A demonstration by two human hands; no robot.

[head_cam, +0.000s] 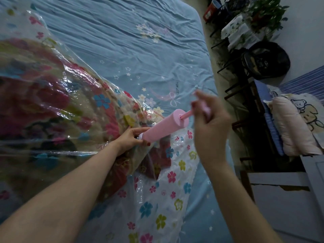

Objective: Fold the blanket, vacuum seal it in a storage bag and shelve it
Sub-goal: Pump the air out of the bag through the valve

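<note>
A clear storage bag (175, 186) printed with small flowers lies on the bed. Inside it is a folded blanket (52, 106) with a red, pink and tan pattern. A pink hand pump (164, 126) stands tilted with its lower end on the bag. My left hand (133, 137) grips the pump's lower end where it meets the bag. My right hand (210, 118) holds the pump's pink handle, with the thin rod (186, 115) pulled a short way out of the cylinder. The right hand is blurred.
The bed has a light blue sheet (131, 41) with stars and flowers. To the right are a dark fan (266, 60), a potted plant (266, 13) on a cloth-covered stand, a dark wooden frame and a pink pillow (294, 127) on another bed.
</note>
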